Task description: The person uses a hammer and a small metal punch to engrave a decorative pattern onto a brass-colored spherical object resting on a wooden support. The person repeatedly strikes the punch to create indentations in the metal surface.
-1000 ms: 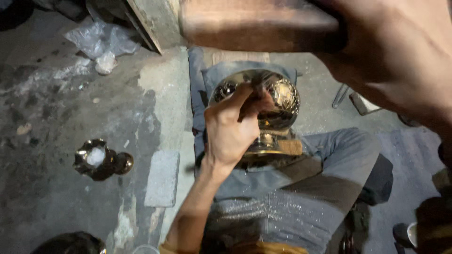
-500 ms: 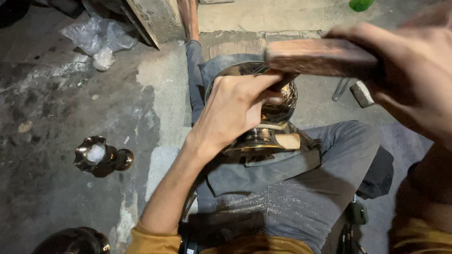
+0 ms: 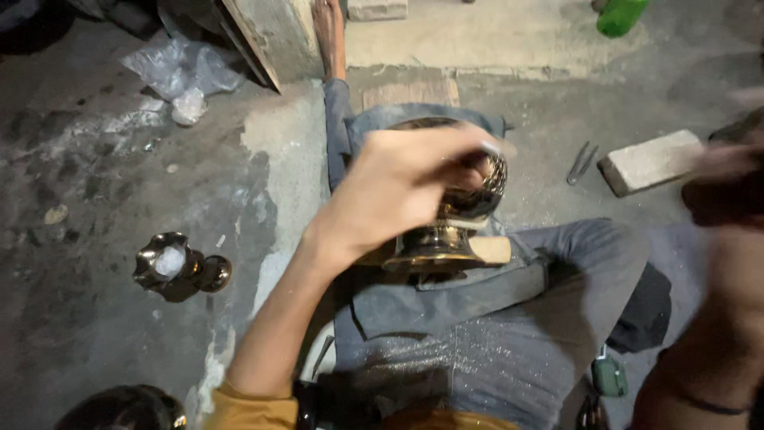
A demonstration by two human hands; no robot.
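The left hand [image 3: 398, 187] grips the top of a brass bowl [image 3: 458, 215] resting on the lap. Right of the bowl, the right hand [image 3: 728, 187] is blurred; its grip cannot be told.

My left hand [image 3: 398, 187] is out in front of me with the arm stretched forward, fingers curled down and closed. My right hand [image 3: 728, 187] is up at the right edge, blurry, so I can't tell its grip.
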